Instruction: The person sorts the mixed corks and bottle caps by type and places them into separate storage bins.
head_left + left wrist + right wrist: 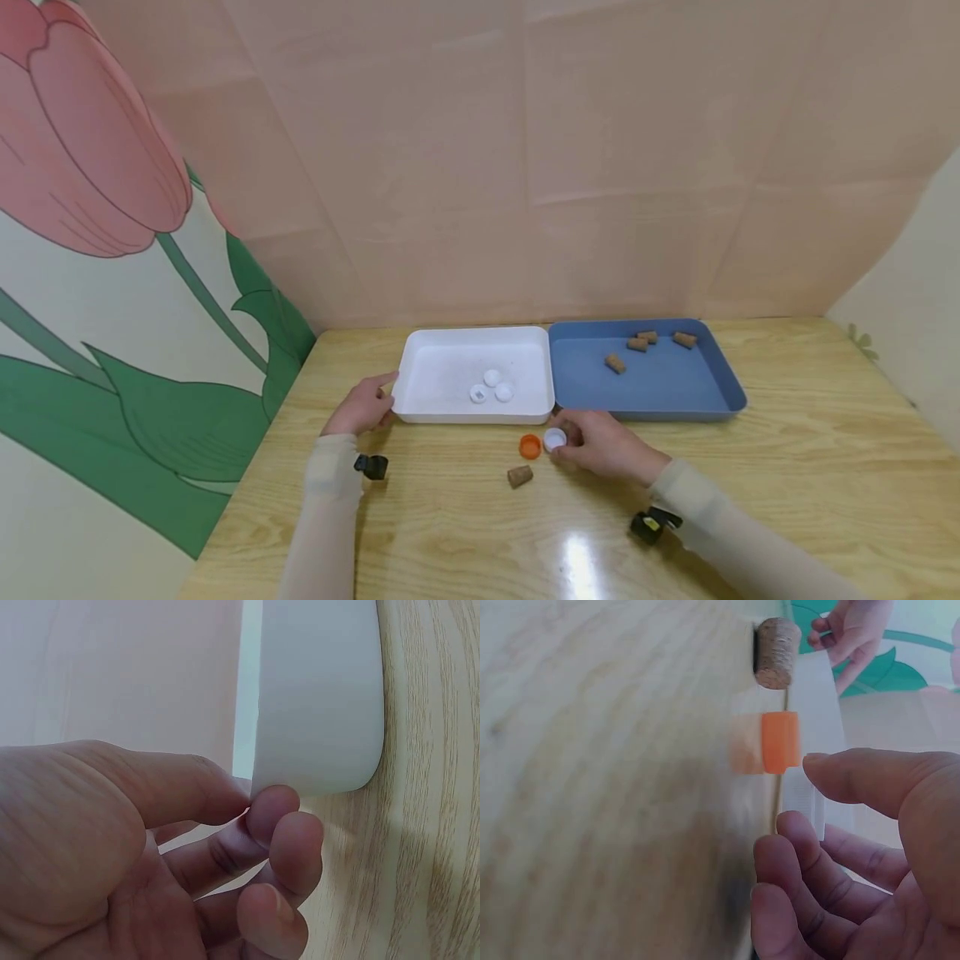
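Note:
My left hand [363, 406] is at the white tray's left side; in the left wrist view its thumb and index finger pinch the rim of the white tray [319, 697]. Inside that tray lie three white bottle caps [492, 378]. In front of the trays my right hand [603, 446] holds another white bottle cap [555, 439] between thumb and fingers, low over the table. Its ridged side [801, 799] shows partly in the right wrist view. An orange bottle cap [530, 447] stands just left of it, and a cork [520, 476] lies nearer me.
A blue tray [652, 400] adjoins the white one on the right and holds several corks [615, 363]. Both trays stand near the back of the wooden table [450, 517], before a pinkish cloth [525, 167]. A tulip-painted wall [150, 400] borders the left.

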{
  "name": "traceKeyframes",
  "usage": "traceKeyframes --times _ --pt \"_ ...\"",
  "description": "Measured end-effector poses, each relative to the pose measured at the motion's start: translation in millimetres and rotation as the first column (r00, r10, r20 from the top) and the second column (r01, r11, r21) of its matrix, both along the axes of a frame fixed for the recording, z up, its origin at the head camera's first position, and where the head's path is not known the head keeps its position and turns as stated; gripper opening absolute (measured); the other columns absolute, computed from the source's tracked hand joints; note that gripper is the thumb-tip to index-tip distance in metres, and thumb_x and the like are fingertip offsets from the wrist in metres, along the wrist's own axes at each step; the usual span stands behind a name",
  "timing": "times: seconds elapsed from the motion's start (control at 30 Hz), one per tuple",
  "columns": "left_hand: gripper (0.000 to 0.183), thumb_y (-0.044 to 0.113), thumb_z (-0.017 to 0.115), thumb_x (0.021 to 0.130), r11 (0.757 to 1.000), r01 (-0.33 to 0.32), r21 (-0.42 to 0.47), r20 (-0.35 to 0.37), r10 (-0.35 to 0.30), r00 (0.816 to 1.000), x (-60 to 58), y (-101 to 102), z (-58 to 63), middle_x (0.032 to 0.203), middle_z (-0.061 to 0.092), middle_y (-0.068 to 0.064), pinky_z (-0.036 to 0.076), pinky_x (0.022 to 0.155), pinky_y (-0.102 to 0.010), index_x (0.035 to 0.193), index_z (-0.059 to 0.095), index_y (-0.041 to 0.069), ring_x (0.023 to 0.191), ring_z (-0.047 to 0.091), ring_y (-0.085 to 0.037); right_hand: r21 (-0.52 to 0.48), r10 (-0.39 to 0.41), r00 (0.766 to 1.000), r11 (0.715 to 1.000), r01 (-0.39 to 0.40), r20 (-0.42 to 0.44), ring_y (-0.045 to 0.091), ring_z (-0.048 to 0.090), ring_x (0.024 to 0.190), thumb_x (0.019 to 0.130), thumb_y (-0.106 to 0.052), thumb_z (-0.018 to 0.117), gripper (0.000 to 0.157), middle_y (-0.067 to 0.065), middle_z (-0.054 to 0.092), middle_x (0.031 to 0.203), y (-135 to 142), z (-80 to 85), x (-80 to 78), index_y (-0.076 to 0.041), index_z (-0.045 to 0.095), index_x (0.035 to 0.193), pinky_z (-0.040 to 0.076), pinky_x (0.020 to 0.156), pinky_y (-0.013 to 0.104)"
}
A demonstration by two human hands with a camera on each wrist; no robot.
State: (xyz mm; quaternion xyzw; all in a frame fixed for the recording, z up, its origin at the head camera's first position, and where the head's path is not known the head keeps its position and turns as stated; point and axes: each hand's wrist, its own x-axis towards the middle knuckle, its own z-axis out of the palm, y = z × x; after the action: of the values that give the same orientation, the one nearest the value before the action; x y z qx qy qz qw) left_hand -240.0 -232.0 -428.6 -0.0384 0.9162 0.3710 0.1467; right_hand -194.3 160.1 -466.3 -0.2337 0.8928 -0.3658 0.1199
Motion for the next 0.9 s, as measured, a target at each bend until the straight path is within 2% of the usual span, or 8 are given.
traceKeyframes --times 0.2,0.37,0.67,0.9 --pt "0.055 0.01 0.048 0.103 1.0 0.005 -0.013 0.008 -0.005 1.0 -1.2 -0.8 -0.4 0.078 0.06 -0.016 0.041 0.055 -0.03 0.157 0.035 0.013 0.057 0.048 -0.021 -0.024 0.031 0.998 0.999 -0.033 -0.056 0.009 0.055 0.058 0.091 -0.016 0.072 0.022 -0.006 0.061 0.076 5.4 9.0 -3.0 -0.011 0.066 0.112 0.047 0.052 0.026" --pt "0.055 0.008 0.048 0.102 1.0 0.008 -0.004 0.002 -0.008 1.0 0.0 0.0 0.8 0.079 0.061 -0.018 0.041 0.054 -0.029 0.156 0.036 0.012 0.058 0.05 -0.022 -0.03 0.032 0.995 0.999 -0.035 -0.093 0.008 0.052 0.059 0.09 -0.018 0.073 0.022 -0.007 0.061 0.073 7.3 17.4 -8.5 -0.011 0.067 0.11 0.045 0.052 0.025" --pt "0.055 0.008 0.047 0.102 1.0 0.001 -0.012 -0.002 -0.001 1.0 1.5 0.9 -0.4 0.08 0.061 -0.019 0.041 0.055 -0.03 0.156 0.036 0.011 0.06 0.05 -0.023 -0.042 0.018 0.996 0.999 -0.022 -0.082 0.012 0.054 0.06 0.09 -0.021 0.075 0.022 -0.005 0.062 0.076 0.5 24.5 -20.4 -0.012 0.067 0.109 0.046 0.054 0.027" --pt "0.055 0.01 0.048 0.103 1.0 -0.009 -0.009 0.007 0.009 1.0 0.8 0.4 -1.4 0.082 0.061 -0.019 0.041 0.056 -0.03 0.157 0.035 0.014 0.062 0.052 -0.024 -0.031 0.008 0.997 0.999 -0.011 -0.08 0.014 0.055 0.063 0.09 -0.022 0.075 0.029 -0.003 0.062 0.077 -6.9 29.7 -35.1 -0.006 0.065 0.112 0.048 0.058 0.031"
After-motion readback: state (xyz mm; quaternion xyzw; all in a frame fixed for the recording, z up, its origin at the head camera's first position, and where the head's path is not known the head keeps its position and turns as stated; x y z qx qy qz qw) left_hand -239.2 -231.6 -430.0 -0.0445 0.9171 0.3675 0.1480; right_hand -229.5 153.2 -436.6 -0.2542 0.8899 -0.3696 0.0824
